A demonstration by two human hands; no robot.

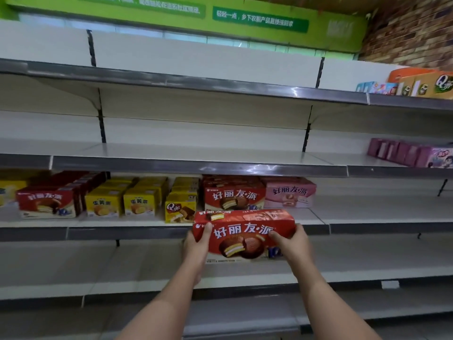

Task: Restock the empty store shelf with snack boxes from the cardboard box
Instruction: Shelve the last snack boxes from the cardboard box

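Observation:
I hold a red snack box (245, 229) with a chocolate pie picture in front of the third shelf (367, 228). My left hand (197, 244) grips its left end, thumb on the front. My right hand (291, 244) grips its right end. Just behind it on that shelf stands a matching red box (234, 196), with a pink box (290, 195) to its right. The cardboard box is out of view.
Left along the same shelf stand a Q-brand yellow box (181, 208), yellow cake boxes (122, 201) and more red boxes (49, 202). Purple boxes (411, 153) and orange boxes (421, 84) sit on upper shelves at the right. Shelf room right of the pink box is bare.

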